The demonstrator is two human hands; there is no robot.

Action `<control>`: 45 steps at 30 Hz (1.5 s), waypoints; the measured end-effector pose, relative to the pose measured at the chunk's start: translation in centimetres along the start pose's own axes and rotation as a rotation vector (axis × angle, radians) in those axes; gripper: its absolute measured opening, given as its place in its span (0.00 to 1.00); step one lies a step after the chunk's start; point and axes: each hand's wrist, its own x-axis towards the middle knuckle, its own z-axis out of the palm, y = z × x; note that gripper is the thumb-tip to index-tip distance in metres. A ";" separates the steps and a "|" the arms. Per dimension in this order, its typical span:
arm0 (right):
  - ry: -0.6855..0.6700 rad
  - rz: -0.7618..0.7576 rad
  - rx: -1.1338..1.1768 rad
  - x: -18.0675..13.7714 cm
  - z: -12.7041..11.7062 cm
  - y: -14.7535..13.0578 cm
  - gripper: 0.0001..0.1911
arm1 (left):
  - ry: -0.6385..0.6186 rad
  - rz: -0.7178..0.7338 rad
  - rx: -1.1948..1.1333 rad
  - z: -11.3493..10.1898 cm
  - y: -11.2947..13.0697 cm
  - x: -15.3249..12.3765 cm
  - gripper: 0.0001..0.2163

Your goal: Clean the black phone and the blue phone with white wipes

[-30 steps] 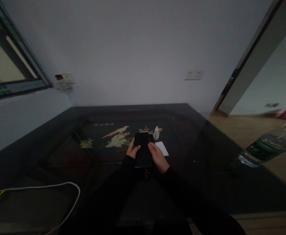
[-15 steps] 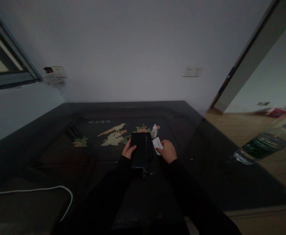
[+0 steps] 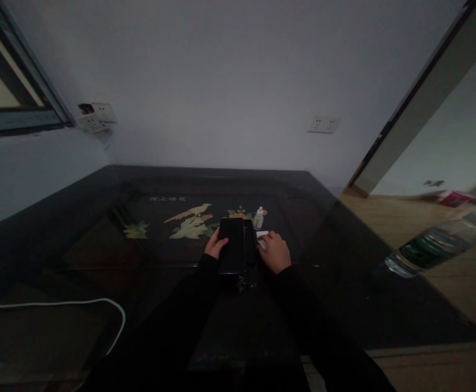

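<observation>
My left hand [image 3: 215, 244] is closed round the left edge of a black smartphone [image 3: 232, 247], its thumb lying over the screen side. Close to the phone's right edge is another dark flat object [image 3: 249, 245], perhaps a case; I cannot tell. A small charm [image 3: 241, 283] shows at the phone's lower end. Under the curled fingers of my right hand [image 3: 276, 252] is a small white flat piece [image 3: 261, 234], cloth or paper, largely covered by the hand. Just beyond it a small white dropper bottle [image 3: 258, 218] stands upright.
The dark glossy table [image 3: 344, 305] carries an inlaid bird-and-flower picture [image 3: 191, 226]. A water bottle [image 3: 437, 245] with a green label stands at the right. A white cable [image 3: 58, 302] curves across the left front. The wall [image 3: 221, 98] borders the table's far edge.
My right hand has shifted slightly left and away from me, now covering more of the white piece. My left hand still holds the phone. The camera view has tilted a little.
</observation>
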 end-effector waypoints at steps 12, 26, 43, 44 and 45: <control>0.034 0.124 0.816 -0.3 0.5 -2.7 0.25 | -0.010 0.051 0.121 1.0 0.1 0.2 0.34; 0.065 0.366 1.437 -0.8 0.7 -3.9 0.23 | 0.035 0.279 0.881 0.9 1.8 1.6 0.15; 0.124 0.290 1.303 -1.1 0.6 -4.2 0.34 | 0.096 0.063 0.600 -0.9 1.0 1.4 0.25; 0.124 0.281 1.292 -1.2 0.6 -4.3 0.35 | 0.090 0.035 0.538 -0.7 0.8 0.9 0.27; 0.121 0.268 1.277 -1.2 0.5 -4.4 0.35 | 0.088 0.013 0.479 -0.3 0.6 0.4 0.29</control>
